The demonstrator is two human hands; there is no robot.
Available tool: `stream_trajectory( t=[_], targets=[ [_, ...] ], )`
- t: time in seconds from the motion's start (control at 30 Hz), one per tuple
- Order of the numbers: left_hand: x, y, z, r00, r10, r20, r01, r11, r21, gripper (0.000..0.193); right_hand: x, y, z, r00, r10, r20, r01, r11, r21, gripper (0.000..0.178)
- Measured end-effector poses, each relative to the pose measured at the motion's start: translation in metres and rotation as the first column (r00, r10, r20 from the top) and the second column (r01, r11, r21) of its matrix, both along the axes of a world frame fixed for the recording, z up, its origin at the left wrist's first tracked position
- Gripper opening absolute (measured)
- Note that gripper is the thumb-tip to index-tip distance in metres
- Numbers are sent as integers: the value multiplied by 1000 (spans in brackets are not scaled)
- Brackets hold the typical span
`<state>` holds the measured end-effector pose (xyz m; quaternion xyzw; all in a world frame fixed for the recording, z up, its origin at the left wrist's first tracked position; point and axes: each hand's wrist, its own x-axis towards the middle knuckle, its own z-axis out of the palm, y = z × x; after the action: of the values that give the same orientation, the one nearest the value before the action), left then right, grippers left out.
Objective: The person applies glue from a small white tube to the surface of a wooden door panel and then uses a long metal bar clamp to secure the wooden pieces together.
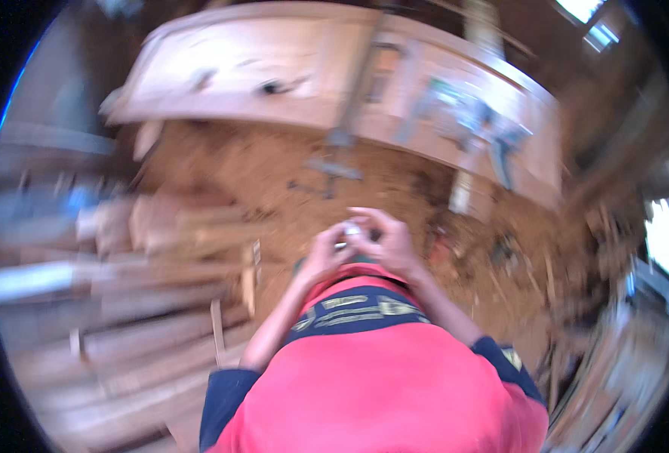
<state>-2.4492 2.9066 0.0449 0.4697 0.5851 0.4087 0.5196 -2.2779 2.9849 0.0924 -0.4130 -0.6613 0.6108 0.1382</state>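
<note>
Small pale object point(352, 229) — blurred — sits between the left hand point(325, 252) and right hand point(392, 244), their fingers curled close around it; which grips it, I cannot tell. Beyond lie brown floor point(236, 162), then a pale wooden surface point(236, 53).

Pinkish-red cloth shirt point(364, 385): bears pale yellow print on its dark front band and a pale mark on its right sleeve.
Dark navy band across the shirt front point(361, 311): short, bold row of print near the upper edge, smaller print running in rows below it.
Left end of band: small pale figure, too blurred to tell whether letter or emblem.
Right end of band: larger, blocky pale yellow figure, equally unclear.
Dark navy right sleeve end point(496, 359): small pale yellowish patch, its detail smeared.
Legibility: no word or number can be read.
</note>
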Motion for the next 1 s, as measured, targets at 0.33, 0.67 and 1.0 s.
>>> stream_trajectory(
  t=[0.33, 0.67, 1.0],
  targets=[
    [39, 45, 11, 930, -363, -55, 361, 932, -42, 23, 69, -12, 7, 920, -312, -236, 315, 949, -28, 83],
    [191, 60, 36, 751, -661, -4, 660, 750, -51, 23, 208, -82, 7, 670, -659, -342, 669, 736, -106, 73],
    [327, 30, 19, 148, -972, -182, 986, 158, -43, 23, 270, -183, -33, 234, -943, -237, 969, 205, 141, 72]
  ],
)
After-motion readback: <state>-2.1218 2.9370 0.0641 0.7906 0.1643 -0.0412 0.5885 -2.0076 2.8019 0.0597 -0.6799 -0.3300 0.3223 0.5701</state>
